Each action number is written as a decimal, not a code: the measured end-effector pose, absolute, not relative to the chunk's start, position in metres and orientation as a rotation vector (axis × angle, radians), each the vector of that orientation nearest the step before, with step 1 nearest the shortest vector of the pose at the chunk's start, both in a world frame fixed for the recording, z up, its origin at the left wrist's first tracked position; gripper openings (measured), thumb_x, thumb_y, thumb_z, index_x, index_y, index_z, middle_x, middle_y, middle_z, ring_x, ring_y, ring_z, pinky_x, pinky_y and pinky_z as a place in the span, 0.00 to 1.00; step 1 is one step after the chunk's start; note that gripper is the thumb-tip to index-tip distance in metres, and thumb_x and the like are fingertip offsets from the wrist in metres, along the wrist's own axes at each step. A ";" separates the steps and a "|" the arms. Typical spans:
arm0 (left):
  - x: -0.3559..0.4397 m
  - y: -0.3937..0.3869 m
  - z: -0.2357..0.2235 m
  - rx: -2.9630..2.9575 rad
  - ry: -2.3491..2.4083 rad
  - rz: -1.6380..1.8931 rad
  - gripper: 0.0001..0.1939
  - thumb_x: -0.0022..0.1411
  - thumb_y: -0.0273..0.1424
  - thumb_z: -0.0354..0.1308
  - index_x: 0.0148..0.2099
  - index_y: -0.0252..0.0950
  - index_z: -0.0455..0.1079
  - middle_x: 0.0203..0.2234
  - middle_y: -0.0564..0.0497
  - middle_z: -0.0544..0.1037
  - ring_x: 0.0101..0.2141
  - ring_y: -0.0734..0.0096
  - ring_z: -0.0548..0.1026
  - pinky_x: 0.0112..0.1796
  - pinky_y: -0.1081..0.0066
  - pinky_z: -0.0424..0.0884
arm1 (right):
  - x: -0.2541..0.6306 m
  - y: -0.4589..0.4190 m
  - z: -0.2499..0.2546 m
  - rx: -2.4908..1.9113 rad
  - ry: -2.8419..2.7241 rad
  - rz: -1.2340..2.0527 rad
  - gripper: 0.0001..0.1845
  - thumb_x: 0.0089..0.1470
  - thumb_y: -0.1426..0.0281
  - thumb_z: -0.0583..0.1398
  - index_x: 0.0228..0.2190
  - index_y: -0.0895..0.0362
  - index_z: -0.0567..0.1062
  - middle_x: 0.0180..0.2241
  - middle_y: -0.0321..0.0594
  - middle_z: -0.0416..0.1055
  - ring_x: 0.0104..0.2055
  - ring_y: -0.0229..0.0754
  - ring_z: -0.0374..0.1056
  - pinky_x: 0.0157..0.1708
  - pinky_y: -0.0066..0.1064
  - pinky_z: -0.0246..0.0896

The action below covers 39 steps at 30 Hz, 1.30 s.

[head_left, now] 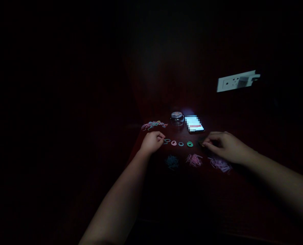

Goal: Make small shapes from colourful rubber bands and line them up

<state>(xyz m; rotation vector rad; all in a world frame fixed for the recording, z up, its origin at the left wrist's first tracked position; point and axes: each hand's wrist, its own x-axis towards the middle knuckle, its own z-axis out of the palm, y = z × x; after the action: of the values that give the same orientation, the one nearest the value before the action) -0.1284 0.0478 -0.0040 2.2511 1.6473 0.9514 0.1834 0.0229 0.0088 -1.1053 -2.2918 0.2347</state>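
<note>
A short row of small coloured rings (178,143) lay on the dark desk (243,197), running from left to right between the two hands: a bluish ring (167,140), a pink ring (173,143), a small blue ring (181,144) and a green ring (190,144). The left hand (152,142) was curled into a loose fist, its fingertips (163,137) pinched close together right at the bluish ring at the left end of the row; whether it actually gripped that ring could not be told in the dim light. The right hand (224,144) rested knuckles-up just beyond the right end of the row, fingers bent and drawn narrow over a small dark item (200,144) that was too faint to identify.

Nearer the person, three little heaps lay side by side: a bluish heap (172,162), a pink heap (194,160), and a paler pink heap (220,164) partly under the right hand. Behind the row, a mixed pile of coloured rings (153,125) lay to the left, a small clear jar (177,118) stood next to it, and a lit phone (194,124) lay just beside the jar. A white wall socket (237,81) showed above on the right.
</note>
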 end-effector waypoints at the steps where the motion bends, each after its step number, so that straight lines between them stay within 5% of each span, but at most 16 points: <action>1: -0.130 0.047 -0.003 2.246 1.633 0.912 0.08 0.54 0.23 0.57 0.36 0.35 0.76 0.28 0.52 0.80 0.27 0.75 0.76 0.32 0.76 0.71 | 0.184 0.023 0.008 -1.100 -2.293 0.238 0.14 0.56 0.61 0.57 0.27 0.55 0.77 0.27 0.40 0.74 0.28 0.41 0.69 0.30 0.34 0.61; 12: -0.132 0.047 -0.003 2.214 1.682 0.688 0.04 0.52 0.27 0.61 0.33 0.36 0.75 0.27 0.52 0.79 0.28 0.74 0.75 0.31 0.76 0.69 | 0.183 0.022 0.010 -1.104 -2.316 0.247 0.14 0.56 0.61 0.57 0.28 0.55 0.77 0.27 0.40 0.73 0.27 0.40 0.68 0.30 0.34 0.60; 22: -0.128 0.042 0.000 2.308 1.611 0.639 0.04 0.56 0.24 0.56 0.35 0.36 0.69 0.27 0.53 0.76 0.28 0.76 0.72 0.31 0.76 0.66 | 0.184 0.023 0.009 -1.098 -2.319 0.221 0.13 0.56 0.61 0.57 0.28 0.55 0.78 0.28 0.40 0.74 0.28 0.40 0.68 0.31 0.34 0.61; 34: -0.073 0.007 0.025 2.375 1.144 0.923 0.06 0.61 0.29 0.56 0.34 0.37 0.61 0.33 0.52 0.78 0.28 0.77 0.72 0.30 0.76 0.66 | 0.154 0.002 0.010 -0.902 -2.261 0.175 0.10 0.55 0.65 0.60 0.38 0.54 0.77 0.29 0.37 0.72 0.33 0.40 0.68 0.38 0.35 0.57; 39: -0.057 0.000 0.021 2.425 1.007 0.921 0.07 0.61 0.30 0.57 0.34 0.37 0.61 0.33 0.52 0.78 0.30 0.76 0.73 0.32 0.75 0.67 | 0.148 -0.004 0.011 -0.857 -2.278 0.197 0.08 0.58 0.65 0.59 0.33 0.55 0.76 0.27 0.35 0.70 0.31 0.38 0.65 0.37 0.34 0.54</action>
<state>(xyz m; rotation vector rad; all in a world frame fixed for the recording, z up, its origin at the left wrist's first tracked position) -0.0573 -0.0004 0.0209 2.4247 1.0067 0.9213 0.1479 -0.0039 0.0113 -0.8572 -2.2783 0.1974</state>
